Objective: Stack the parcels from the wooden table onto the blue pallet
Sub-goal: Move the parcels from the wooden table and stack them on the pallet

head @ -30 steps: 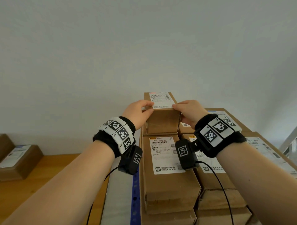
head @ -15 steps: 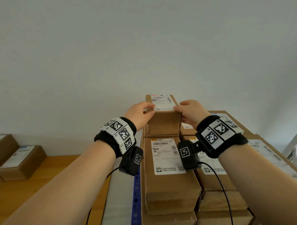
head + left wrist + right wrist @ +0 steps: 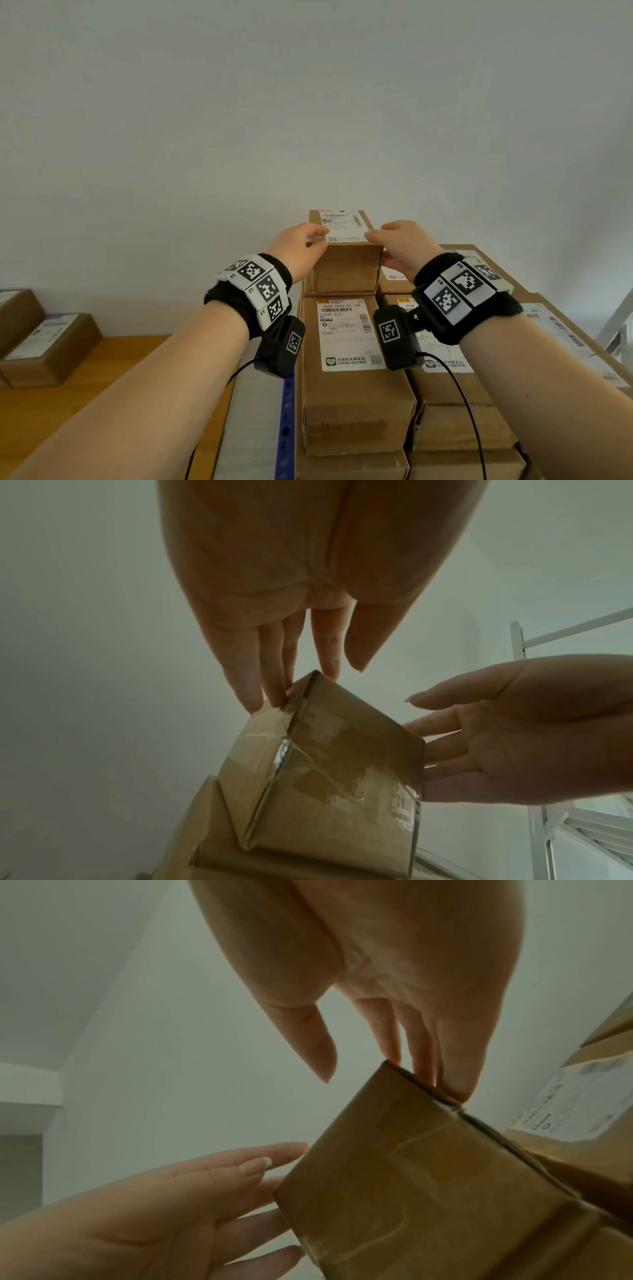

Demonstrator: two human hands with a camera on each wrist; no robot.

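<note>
A small brown parcel (image 3: 346, 269) with a white label stands on top of the stack of parcels (image 3: 352, 404) on the blue pallet (image 3: 287, 428). My left hand (image 3: 297, 249) lies against its left side and my right hand (image 3: 399, 245) against its right side. Seen from the left wrist, straight fingers (image 3: 270, 669) touch the parcel (image 3: 342, 777) at its upper corner, the thumb held clear. The right wrist view shows the same: straight fingers (image 3: 452, 1064) meet the box (image 3: 428, 1177) at its edge, the thumb off it.
The wooden table (image 3: 85, 411) is at lower left and carries more labelled parcels (image 3: 51, 346). Other parcels (image 3: 479, 270) fill the stack to the right. A white metal frame (image 3: 620, 325) stands at the far right. A plain wall rises behind.
Hardly anything differs. Both hands stay at the sides of the top parcel, and the view has dropped a little.
</note>
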